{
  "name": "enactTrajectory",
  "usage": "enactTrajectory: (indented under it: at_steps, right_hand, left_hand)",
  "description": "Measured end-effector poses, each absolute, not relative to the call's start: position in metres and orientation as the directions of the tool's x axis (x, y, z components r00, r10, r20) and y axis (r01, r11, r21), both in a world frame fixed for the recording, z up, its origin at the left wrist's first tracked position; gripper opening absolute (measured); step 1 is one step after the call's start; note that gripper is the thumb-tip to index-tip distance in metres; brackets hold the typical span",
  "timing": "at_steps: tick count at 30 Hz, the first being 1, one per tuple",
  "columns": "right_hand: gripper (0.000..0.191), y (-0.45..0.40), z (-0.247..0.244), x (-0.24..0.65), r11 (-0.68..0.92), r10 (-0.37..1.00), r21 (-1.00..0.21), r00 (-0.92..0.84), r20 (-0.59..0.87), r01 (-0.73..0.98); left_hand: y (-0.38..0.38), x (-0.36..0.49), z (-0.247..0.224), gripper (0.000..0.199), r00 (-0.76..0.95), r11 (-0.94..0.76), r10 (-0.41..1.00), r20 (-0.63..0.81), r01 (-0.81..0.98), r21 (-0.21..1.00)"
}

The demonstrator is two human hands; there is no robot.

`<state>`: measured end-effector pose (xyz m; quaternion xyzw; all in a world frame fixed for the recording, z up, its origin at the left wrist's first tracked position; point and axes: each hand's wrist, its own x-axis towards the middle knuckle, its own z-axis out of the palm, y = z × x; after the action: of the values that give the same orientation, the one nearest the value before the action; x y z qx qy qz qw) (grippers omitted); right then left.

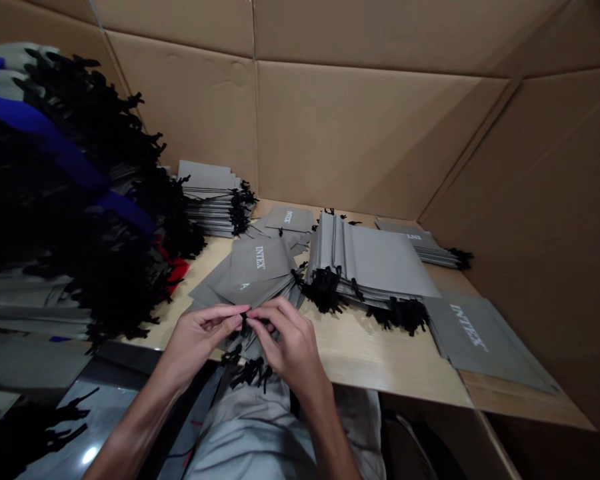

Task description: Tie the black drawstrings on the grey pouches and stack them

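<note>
My left hand [205, 333] and my right hand [290, 337] meet at the table's front edge. Between them, both pinch a black cord [245, 323], its ends hidden by my fingers. Grey pouches lettered INTEX [263, 262] lie fanned out just beyond my fingertips. Below my hands, several black cord ends [253, 372] hang over the edge above my lap. To the right of my right hand rests a thick stack of grey pouches [380, 257] with bunched black cords along its near side.
A tall heap of pouches with black cords [95, 167] and a blue strap [40, 130] stands at left. More stacks sit at back left [207, 200] and back right [425, 247]. INTEX pouches [485, 337] lie at right. Cardboard walls [370, 127] enclose the table [380, 360].
</note>
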<state>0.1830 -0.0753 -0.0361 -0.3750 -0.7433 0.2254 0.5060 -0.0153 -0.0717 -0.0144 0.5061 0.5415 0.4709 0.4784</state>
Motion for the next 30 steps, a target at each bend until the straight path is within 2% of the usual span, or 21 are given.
enactTrajectory:
  at_steps: [10,18,30]
  right_hand:
    - [0.011,-0.079,-0.035,0.183,0.605,0.793,-0.619,-0.305,0.528,0.501]
    - [0.01,-0.078,-0.034,0.191,0.652,0.754,-0.583,-0.335,0.566,0.485]
    - [0.011,-0.081,-0.034,0.187,0.594,0.805,-0.675,-0.344,0.484,0.438]
  left_hand:
    - [-0.07,-0.017,-0.011,0.046,-0.014,0.067,0.998,-0.066,0.124,0.99]
    - [-0.07,-0.022,-0.007,0.043,0.043,0.092,0.994,-0.1,0.161,0.983]
    - [-0.07,-0.025,-0.011,0.028,0.03,0.102,0.993,-0.11,0.196,0.975]
